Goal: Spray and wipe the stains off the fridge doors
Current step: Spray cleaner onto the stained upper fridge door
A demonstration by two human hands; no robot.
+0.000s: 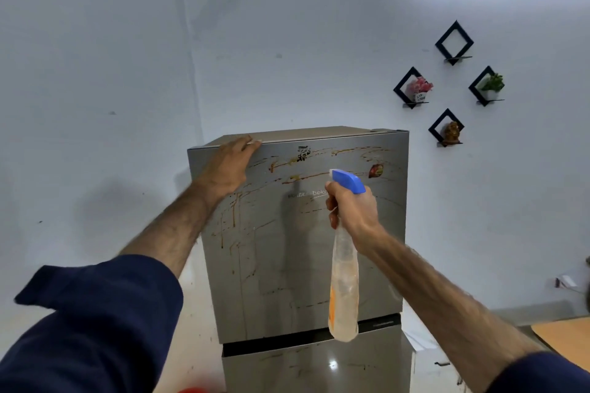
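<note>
1. Here the right hand (354,210) is wrapped round the neck of the spray bottle (344,284), fingers on the trigger under the blue head (348,180), and the nozzle faces the upper door, probably so the spray lands on the stains.
2. The left hand (228,166) lies flat with straight fingers on the top left corner of the upper door (271,265), seemingly to steady the fridge or the person.
3. Brown streaks and drips (234,210) run across the door, just ahead of the nozzle and beside the left hand.
4. The lower door (319,370) shows fainter marks.
</note>
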